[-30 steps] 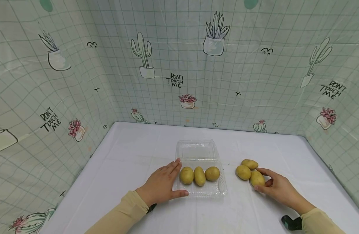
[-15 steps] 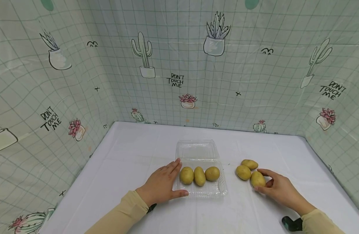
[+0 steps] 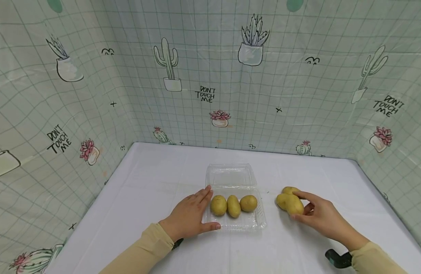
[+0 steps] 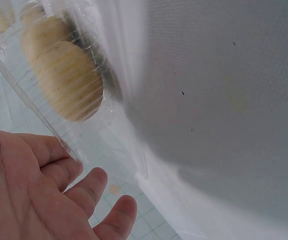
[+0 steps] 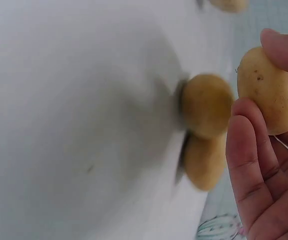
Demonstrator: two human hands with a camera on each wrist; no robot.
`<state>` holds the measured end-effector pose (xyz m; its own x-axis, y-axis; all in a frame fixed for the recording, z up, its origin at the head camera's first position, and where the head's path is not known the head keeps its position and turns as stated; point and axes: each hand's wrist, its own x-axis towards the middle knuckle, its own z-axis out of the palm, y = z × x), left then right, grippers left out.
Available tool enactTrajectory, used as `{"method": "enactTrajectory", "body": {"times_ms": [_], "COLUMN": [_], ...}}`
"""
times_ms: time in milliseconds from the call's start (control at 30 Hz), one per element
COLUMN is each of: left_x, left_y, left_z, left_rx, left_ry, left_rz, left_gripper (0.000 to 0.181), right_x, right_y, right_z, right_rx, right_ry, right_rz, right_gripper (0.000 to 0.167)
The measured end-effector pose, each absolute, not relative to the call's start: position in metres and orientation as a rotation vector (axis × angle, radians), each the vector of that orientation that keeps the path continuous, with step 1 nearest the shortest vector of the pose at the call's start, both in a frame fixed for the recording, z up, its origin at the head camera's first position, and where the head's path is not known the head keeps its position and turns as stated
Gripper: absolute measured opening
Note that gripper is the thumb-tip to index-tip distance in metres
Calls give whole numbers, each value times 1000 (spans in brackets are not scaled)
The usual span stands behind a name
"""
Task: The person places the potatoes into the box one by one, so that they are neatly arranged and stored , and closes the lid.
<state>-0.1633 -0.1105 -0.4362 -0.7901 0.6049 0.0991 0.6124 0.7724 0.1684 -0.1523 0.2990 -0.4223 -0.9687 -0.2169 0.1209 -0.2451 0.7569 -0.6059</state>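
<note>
A potato (image 3: 294, 205) is pinched between thumb and fingers of my right hand (image 3: 322, 217), raised off the table in the right wrist view. Behind it, two more potatoes lie on the table, a rounder potato (image 5: 207, 106) and a longer potato (image 5: 204, 162). My left hand (image 3: 190, 214) rests along the left side of a clear plastic clamshell box (image 3: 236, 224), fingers extended at its edge and thumb by the front left corner. Inside the box's base sit three potatoes in a row: left potato (image 3: 219, 205), middle potato (image 3: 233, 206) and right potato (image 3: 249, 203). The lid lies folded back.
A white cloth covers the table (image 3: 155, 167). Behind and at both sides hangs a grid-patterned curtain (image 3: 138, 76) with plant drawings. Dark wrist straps (image 3: 338, 258) show near the sleeves.
My right hand has lifted the nearest potato and carried it a little left, so it now overlaps the other two in the head view. My left hand and the box stay put.
</note>
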Motion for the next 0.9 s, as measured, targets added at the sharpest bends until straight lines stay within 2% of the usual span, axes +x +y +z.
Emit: {"method": "enactTrajectory", "body": {"times_ms": [300,900], "left_x": [-165,-166], "left_y": [-110,-111], "left_z": [-439,-440], "left_rx": [-1007,-1008], "left_ry": [-2936,-2929], "left_rz": [-276,-276], "left_gripper": [102,99], "right_x": [-160,-171], "right_y": [256,166], "right_z": [-411,-423], "right_rx": [620,960], "right_ry": [-2836,-2857], "right_rz": [1084,1260], "right_gripper": [66,68]}}
